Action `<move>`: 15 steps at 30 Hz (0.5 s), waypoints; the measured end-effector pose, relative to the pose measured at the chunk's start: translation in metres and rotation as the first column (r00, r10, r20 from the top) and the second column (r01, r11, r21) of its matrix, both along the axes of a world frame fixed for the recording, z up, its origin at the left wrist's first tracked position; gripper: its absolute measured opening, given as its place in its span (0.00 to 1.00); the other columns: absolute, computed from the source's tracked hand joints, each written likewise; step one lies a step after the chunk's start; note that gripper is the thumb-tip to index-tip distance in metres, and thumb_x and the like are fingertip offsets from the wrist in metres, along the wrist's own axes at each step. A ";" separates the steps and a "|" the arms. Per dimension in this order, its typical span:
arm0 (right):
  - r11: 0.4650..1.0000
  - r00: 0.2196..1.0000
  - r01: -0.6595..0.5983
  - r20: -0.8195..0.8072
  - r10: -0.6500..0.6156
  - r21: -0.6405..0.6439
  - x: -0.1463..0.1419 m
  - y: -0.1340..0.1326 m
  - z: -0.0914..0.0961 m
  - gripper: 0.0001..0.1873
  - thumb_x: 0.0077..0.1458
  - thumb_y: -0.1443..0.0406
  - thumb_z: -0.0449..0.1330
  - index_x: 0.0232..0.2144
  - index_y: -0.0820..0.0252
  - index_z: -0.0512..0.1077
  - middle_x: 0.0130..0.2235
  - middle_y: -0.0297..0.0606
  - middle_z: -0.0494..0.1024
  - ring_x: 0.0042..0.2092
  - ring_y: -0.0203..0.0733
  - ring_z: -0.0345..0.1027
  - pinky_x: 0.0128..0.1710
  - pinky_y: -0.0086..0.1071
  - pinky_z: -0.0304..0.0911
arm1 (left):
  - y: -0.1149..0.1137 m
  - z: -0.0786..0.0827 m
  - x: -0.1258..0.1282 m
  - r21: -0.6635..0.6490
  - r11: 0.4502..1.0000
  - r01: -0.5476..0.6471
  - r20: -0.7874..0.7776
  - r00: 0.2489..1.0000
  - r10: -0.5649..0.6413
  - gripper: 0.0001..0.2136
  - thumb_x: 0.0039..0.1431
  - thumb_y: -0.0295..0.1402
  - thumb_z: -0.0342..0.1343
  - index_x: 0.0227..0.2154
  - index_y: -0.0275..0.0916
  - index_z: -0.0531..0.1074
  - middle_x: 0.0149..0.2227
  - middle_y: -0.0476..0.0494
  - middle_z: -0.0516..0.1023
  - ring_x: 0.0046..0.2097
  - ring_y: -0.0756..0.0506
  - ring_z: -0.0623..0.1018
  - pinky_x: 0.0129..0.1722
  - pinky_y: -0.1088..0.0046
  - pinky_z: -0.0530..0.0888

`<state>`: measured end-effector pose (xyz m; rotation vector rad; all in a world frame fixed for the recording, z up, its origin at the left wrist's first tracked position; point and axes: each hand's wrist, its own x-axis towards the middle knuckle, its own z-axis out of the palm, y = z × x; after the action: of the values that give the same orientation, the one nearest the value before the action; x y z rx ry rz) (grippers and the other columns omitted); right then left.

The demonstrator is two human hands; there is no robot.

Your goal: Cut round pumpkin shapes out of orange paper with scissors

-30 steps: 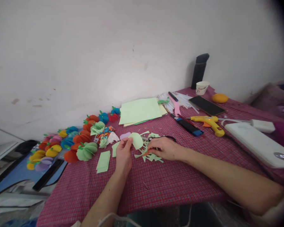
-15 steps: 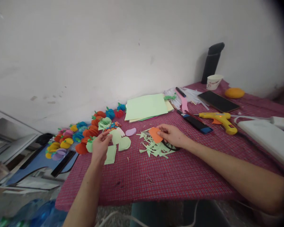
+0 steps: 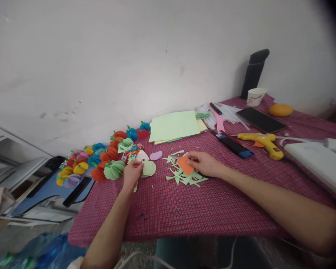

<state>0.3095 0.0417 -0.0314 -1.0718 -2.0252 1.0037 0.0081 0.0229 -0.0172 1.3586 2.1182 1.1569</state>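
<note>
My left hand [image 3: 132, 173] rests on the red checked tablecloth [image 3: 201, 205], fingers curled on pale green cut paper pieces [image 3: 148, 168] beside it. My right hand [image 3: 203, 163] pinches a small orange paper piece [image 3: 184, 165] over a heap of green paper scraps [image 3: 183, 175]. A lilac paper shape [image 3: 156, 155] lies between the hands, toward the wall.
A row of coloured paper fruit shapes [image 3: 100, 162] lines the table's left back edge. Green paper sheets [image 3: 174, 126], a yellow glue gun [image 3: 261, 142], a black-and-blue tool [image 3: 233, 145], a phone [image 3: 261, 120], a paper cup [image 3: 256, 96], a black bottle [image 3: 254, 73] and a white box [image 3: 319, 164] lie behind and right.
My left hand carried the green paper shape leftward and lowered it to the table near the paper fruits. My right hand picked an orange piece out of the scraps.
</note>
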 end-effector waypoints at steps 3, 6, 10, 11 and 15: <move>1.000 1.000 -0.008 -0.001 0.008 0.005 -0.001 -0.002 0.003 0.11 0.50 0.62 0.51 0.34 0.59 0.69 0.21 0.31 0.67 0.22 0.32 0.57 0.20 0.26 0.49 | 0.001 -0.002 -0.001 -0.009 1.000 -0.011 -0.085 0.996 0.010 0.10 0.40 0.36 0.55 0.26 0.36 0.70 0.22 0.46 0.73 0.25 0.47 0.72 0.27 0.73 0.66; 1.000 1.000 -0.013 -0.004 0.013 -0.001 -0.001 -0.003 0.004 0.11 0.50 0.63 0.51 0.34 0.60 0.69 0.20 0.32 0.66 0.21 0.33 0.57 0.20 0.26 0.49 | 0.001 -0.003 -0.001 -0.010 1.000 -0.006 -0.157 0.988 0.005 0.10 0.40 0.36 0.54 0.26 0.37 0.70 0.24 0.45 0.74 0.27 0.46 0.73 0.28 0.72 0.65; 1.000 1.000 -0.013 -0.005 0.013 0.003 0.000 -0.003 0.005 0.11 0.49 0.63 0.51 0.34 0.60 0.70 0.20 0.32 0.66 0.21 0.32 0.57 0.20 0.26 0.50 | 0.000 -0.003 0.001 -0.013 1.000 0.017 -0.286 0.958 -0.020 0.10 0.43 0.37 0.53 0.28 0.38 0.70 0.26 0.44 0.75 0.29 0.46 0.73 0.30 0.72 0.65; 1.000 1.000 -0.015 -0.005 0.015 0.002 0.000 -0.003 0.005 0.11 0.49 0.63 0.51 0.34 0.60 0.69 0.20 0.32 0.66 0.21 0.32 0.57 0.20 0.26 0.50 | -0.001 -0.002 0.001 -0.013 1.000 0.022 -0.317 0.948 -0.025 0.10 0.43 0.38 0.53 0.28 0.38 0.70 0.27 0.44 0.75 0.30 0.46 0.73 0.31 0.72 0.65; 1.000 1.000 -0.014 0.000 0.014 0.007 0.000 -0.003 0.005 0.11 0.49 0.63 0.51 0.34 0.59 0.70 0.20 0.31 0.66 0.21 0.32 0.57 0.21 0.26 0.48 | -0.012 0.009 -0.005 0.015 1.000 0.025 -0.376 0.926 -0.017 0.12 0.45 0.41 0.51 0.30 0.38 0.70 0.29 0.43 0.75 0.32 0.45 0.74 0.32 0.72 0.66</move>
<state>0.3091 0.0387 -0.0263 -1.0547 -2.0375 1.0033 0.0030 0.0109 -0.0083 1.7238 2.3447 0.9696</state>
